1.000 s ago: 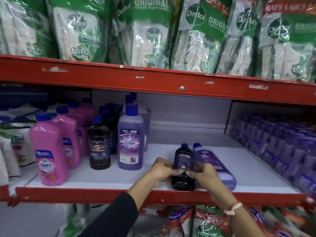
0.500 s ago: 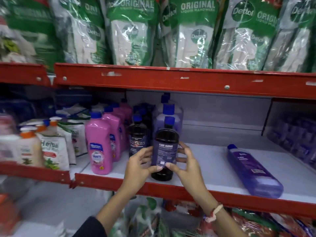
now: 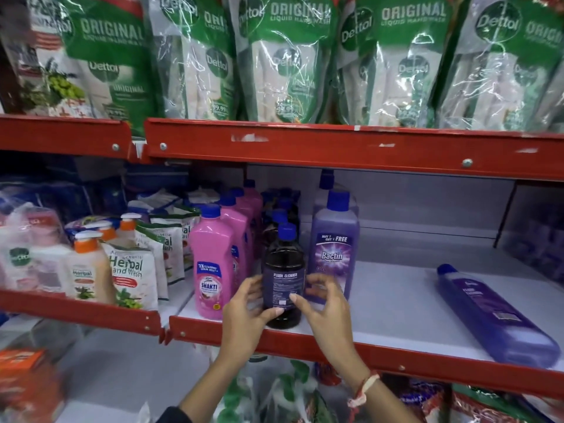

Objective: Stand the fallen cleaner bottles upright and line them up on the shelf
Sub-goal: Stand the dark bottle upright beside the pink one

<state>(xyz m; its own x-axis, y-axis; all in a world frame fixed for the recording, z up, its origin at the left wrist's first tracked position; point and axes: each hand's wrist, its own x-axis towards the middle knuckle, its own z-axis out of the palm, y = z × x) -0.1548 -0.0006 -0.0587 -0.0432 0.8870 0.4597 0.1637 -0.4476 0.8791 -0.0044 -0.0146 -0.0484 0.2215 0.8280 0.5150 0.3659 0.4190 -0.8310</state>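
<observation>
A dark floor cleaner bottle (image 3: pixel 284 270) with a blue cap stands upright at the front of the white shelf (image 3: pixel 396 303), between a pink Shakti bottle (image 3: pixel 211 264) and a purple Bactin bottle (image 3: pixel 334 248). My left hand (image 3: pixel 244 309) grips its left side, thumb across the label. My right hand (image 3: pixel 326 306) touches its right side with fingertips, fingers spread. A purple cleaner bottle (image 3: pixel 491 315) lies on its side at the shelf's right, cap pointing to the back.
Rows of pink and dark bottles run back behind the front ones. Herbal hand wash pouches (image 3: pixel 129 270) and pump bottles fill the left bay. Green Dettol refill packs (image 3: pixel 283 56) hang over the red upper shelf edge (image 3: pixel 335 148). More packs sit below.
The dark bottle went from lying on the shelf to upright, then moved left into the gap beside the Bactin bottle. Both hands moved with it; the view shifted left.
</observation>
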